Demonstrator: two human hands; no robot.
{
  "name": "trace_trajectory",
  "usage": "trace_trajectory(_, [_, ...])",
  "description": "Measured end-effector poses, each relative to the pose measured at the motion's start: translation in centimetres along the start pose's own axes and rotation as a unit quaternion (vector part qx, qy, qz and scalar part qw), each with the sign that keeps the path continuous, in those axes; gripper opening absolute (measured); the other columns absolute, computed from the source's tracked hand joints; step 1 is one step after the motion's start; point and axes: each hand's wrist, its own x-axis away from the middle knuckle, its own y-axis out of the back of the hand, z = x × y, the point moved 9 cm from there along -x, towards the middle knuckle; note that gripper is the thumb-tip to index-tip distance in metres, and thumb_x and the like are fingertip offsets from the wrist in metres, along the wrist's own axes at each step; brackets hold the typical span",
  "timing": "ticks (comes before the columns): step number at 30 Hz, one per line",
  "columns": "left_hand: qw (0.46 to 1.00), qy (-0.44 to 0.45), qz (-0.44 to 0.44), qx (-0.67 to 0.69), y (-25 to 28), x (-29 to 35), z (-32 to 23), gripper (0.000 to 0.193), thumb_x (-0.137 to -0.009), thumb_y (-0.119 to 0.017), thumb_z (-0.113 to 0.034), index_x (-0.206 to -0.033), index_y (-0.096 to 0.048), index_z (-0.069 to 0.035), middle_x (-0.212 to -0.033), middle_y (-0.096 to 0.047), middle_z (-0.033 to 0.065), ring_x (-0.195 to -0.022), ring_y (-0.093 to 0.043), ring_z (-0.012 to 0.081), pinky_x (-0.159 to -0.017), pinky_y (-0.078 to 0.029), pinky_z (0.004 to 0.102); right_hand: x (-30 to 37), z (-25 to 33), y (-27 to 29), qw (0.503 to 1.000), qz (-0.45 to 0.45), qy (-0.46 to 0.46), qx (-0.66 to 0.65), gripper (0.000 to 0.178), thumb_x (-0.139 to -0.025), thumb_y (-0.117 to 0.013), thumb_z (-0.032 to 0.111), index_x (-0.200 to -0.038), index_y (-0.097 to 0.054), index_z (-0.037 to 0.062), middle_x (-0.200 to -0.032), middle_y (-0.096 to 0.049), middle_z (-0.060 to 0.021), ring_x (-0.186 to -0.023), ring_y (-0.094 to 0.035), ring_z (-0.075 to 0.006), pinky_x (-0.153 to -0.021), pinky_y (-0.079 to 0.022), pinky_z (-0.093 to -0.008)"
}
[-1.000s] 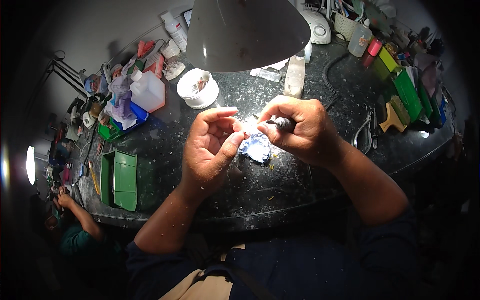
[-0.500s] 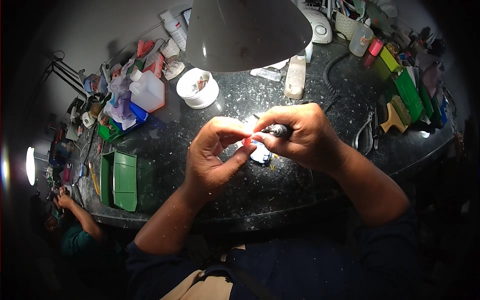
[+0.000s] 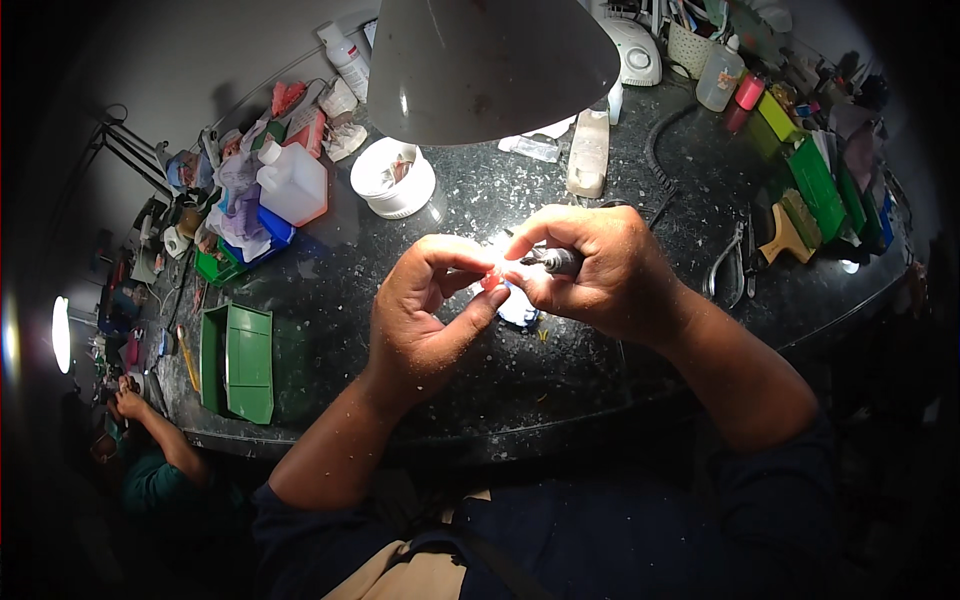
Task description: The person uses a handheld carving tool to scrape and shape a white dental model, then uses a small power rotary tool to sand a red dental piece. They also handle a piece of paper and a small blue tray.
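Observation:
My left hand (image 3: 425, 310) pinches a small red-pink piece (image 3: 491, 282) between thumb and fingertips, and glare from the lamp hides its exact shape. My right hand (image 3: 600, 275) is closed round a dark rotary handpiece (image 3: 562, 262), whose tip points left toward the red-pink piece. The fingertips of both hands meet or nearly meet at the piece. Below them, a blue and white item (image 3: 520, 308) lies on the dark bench, partly covered by my hands.
A grey lamp shade (image 3: 490, 70) hangs over the far side. A white round tub (image 3: 394, 180) and a grey elongated device (image 3: 589, 155) stand behind my hands. At left sit a green bin (image 3: 248, 360) and a plastic jug (image 3: 293, 183); pliers (image 3: 722, 262) and a brush (image 3: 788, 235) lie right.
Both hands stay together at the same spot, with only slight finger shifts around the red-pink piece. The handpiece remains in the right hand.

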Motion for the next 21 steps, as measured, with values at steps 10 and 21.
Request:
trace_trajectory(10, [0.999, -0.032, 0.023, -0.005, -0.6, -0.1, -0.6, 0.033, -0.102, -0.077, 0.012, -0.127, -0.062, -0.001, -0.133, -0.068, 0.0138, -0.124, -0.073, 0.0191, -0.113, -0.058, 0.0360, 0.1, -0.5, 0.1, 0.999, 0.000, -0.030, -0.036, 0.024, -0.092, -0.086, 0.027, -0.102, -0.079, 0.0077, -0.077, -0.077, -0.0103, -0.069, -0.079, -0.0252, -0.065, -0.061, -0.0381])
trace_trajectory(21, [1.000, -0.010, 0.003, 0.004, -0.1, -0.1, 0.0, 0.032, -0.102, -0.079, 0.009, -0.127, -0.062, -0.001, -0.130, -0.070, 0.0134, -0.120, -0.074, 0.0187, -0.110, -0.060, 0.0365, 0.2, 0.9, -0.1, 0.998, 0.000, 0.051, 0.041, 0.022, -0.090, -0.088, 0.027, -0.102, -0.077, 0.0109, -0.078, -0.076, -0.0099, -0.071, -0.079, -0.0287, -0.065, -0.060, -0.0412])
